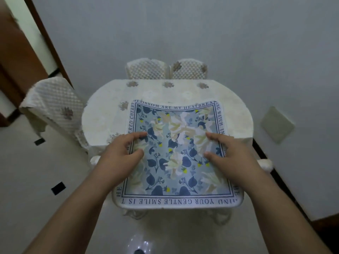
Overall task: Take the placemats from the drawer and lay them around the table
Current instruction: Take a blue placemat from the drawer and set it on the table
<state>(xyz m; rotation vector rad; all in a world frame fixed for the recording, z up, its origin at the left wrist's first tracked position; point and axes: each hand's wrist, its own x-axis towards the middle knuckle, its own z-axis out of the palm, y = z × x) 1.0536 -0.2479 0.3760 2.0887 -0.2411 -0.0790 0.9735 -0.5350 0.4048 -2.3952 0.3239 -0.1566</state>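
A square placemat [176, 154] with blue leaves, pale flowers and a lettered border is held level in front of me. Its far part lies over the near edge of the table [102, 116], which wears a cream embroidered cloth. Its near part juts out over a chair below me. My left hand [119, 154] grips the mat's left side, fingers and thumb showing on top. My right hand [229, 153] grips the right side the same way. I cannot tell whether it is one mat or a stack.
Two chairs [165, 70] with quilted cream covers stand at the table's far side, and another chair [55, 109] at its left. The near chair's armrests [266, 164] show beside the mat. A wooden door [16, 57] is at the left, a wall plate [277, 125] at the right.
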